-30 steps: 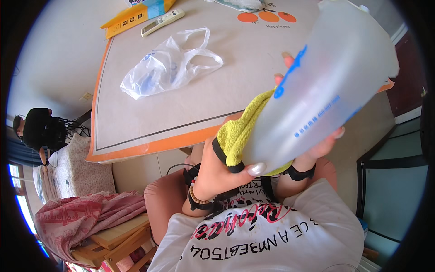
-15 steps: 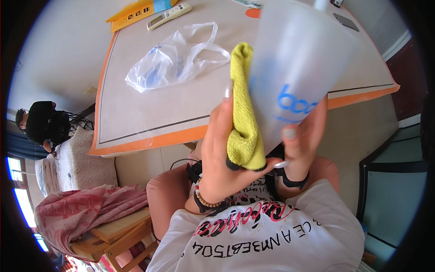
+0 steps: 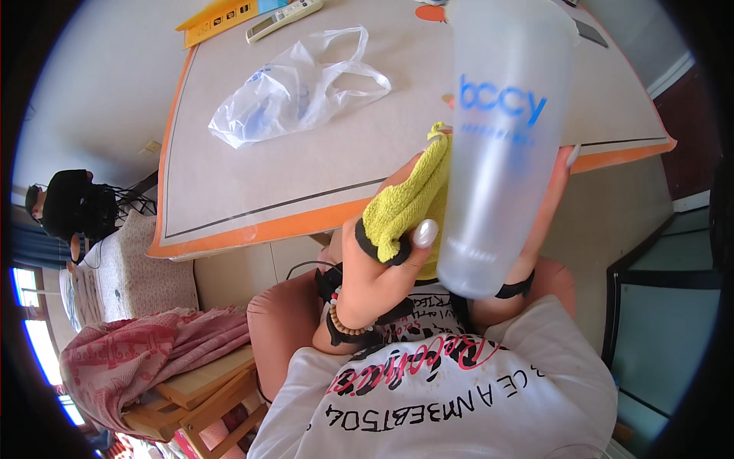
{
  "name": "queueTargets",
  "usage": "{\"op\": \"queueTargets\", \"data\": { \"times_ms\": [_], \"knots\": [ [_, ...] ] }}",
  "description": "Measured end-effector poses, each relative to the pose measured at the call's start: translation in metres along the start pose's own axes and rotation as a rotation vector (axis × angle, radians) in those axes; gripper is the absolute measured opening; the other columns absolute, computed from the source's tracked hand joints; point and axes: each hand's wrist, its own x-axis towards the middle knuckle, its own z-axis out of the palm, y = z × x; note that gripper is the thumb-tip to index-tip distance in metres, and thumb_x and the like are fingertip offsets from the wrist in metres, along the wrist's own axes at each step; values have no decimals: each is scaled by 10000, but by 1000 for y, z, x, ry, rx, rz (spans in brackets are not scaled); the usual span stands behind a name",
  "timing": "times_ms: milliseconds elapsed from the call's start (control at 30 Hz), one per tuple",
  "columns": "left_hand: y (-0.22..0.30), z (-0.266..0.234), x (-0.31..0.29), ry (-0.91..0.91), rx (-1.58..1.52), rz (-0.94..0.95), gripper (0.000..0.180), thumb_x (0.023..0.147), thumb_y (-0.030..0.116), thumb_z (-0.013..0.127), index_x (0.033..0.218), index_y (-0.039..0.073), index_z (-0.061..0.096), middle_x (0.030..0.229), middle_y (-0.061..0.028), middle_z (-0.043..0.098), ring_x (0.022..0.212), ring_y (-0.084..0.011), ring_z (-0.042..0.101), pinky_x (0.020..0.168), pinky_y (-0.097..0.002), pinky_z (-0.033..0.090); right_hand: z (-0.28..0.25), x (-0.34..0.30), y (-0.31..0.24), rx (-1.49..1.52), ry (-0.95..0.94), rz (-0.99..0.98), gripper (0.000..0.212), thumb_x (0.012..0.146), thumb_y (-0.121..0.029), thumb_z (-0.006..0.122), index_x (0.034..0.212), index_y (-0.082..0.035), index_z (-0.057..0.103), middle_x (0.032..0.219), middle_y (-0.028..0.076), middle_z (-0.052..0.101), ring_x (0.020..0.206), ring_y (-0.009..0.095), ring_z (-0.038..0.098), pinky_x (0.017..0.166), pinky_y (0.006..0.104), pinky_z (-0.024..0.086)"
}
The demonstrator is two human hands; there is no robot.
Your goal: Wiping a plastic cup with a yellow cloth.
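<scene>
A tall frosted plastic cup (image 3: pixel 501 176) with blue lettering stands nearly upright in front of me, its narrow base toward my lap. Behind it, my right hand (image 3: pixel 552 187) is closed around its far side; one fingertip shows past the right edge, and most of the hand is hidden. My left hand (image 3: pixel 376 271) grips a yellow-green towelling cloth (image 3: pixel 409 200) with a dark edging. The cloth is bunched against the cup's left side, with my left thumb lying over its near fold.
On the orange-edged table (image 3: pixel 229 183) lie a crumpled clear plastic bag (image 3: pixel 287 96), a white remote control (image 3: pixel 283 21) and a yellow packet (image 3: pixel 222 23). A dark flat object (image 3: pixel 590 32) sits at the far right. Pinkish cloth (image 3: pixel 153 356) covers a wooden stool (image 3: pixel 206 382) at left.
The cup has swung from a rightward lean to nearly upright, its base now nearer me. My left hand and the cloth have shifted slightly lower, and the cloth has folded over toward my left thumb.
</scene>
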Motion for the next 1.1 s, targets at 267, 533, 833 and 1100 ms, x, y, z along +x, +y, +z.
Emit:
{"op": "queueTargets", "data": {
  "times_ms": [267, 533, 833, 1100],
  "knots": [
    [-7, 1, 2, 31, -18, -10, 436, 797, 128, 541, 1175, -32, 396, 1092, -78, 465, 928, -127, 441, 812, -241, 346, 7, 12, -9, 326, 31, 289, 704, 849, -571, 201, 1204, 13, 370, 1142, 179, 487, 850, 205, 543, 764, 331, 441],
    [-6, 1, 5, 47, -66, -54, 375, 861, 154, 484, 1181, -13, 383, 1015, -27, 492, 854, -80, 435, 770, -215, 350, 2, 10, 1, 31, -27, -226, 672, 833, -468, 430, 1260, 20, 251, 1172, 98, 394, 1056, 165, 397, 894, 302, 314],
    [5, 6, -9, 207, -134, -100, 465, 887, 336, 420, 1190, -13, 374, 1061, -61, 488, 896, -136, 487, 779, -258, 390, 12, -2, -13, -265, -335, -319, 937, 696, -395, 649, 1309, 67, 111, 1259, 172, 322, 1122, 234, 391, 913, 344, 330],
    [12, 0, -40, 566, -331, -189, 513, 847, 286, 500, 1197, -43, 319, 1095, -124, 487, 962, -182, 497, 831, -310, 398, 29, 3, -8, -295, -541, -687, 901, 574, -242, 755, 1273, 34, 258, 1205, 190, 402, 1034, 298, 470, 829, 361, 406]
  ]
}}
